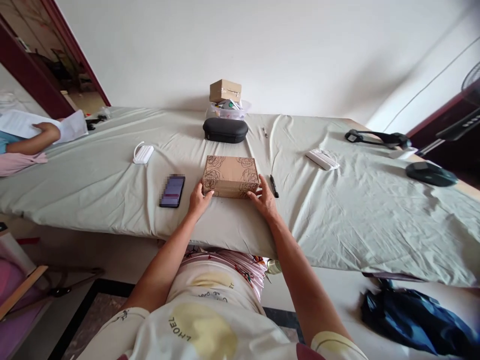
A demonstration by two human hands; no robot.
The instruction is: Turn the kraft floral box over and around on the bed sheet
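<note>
A closed brown cardboard box (230,169) with black scribbled swirls on its corners rests on the cloth-covered table in front of me. My left hand (200,201) grips its front left corner, thumb on the front face and fingers along the side. At the front right corner, my right hand (264,199) holds the box the same way, with the fingertips partly hidden. A black marker pen (274,186) lies just right of my right hand, not touched. To the left of the box is a phone (172,191) with a lit, partly blurred screen.
Behind the box are a black hard case (225,130), a clear plastic tub (243,108) and a smaller carton (225,90). White power strips (143,153) lie on both sides. At far left another person's hand (48,132) holds papers. Dark devices (431,173) sit at right.
</note>
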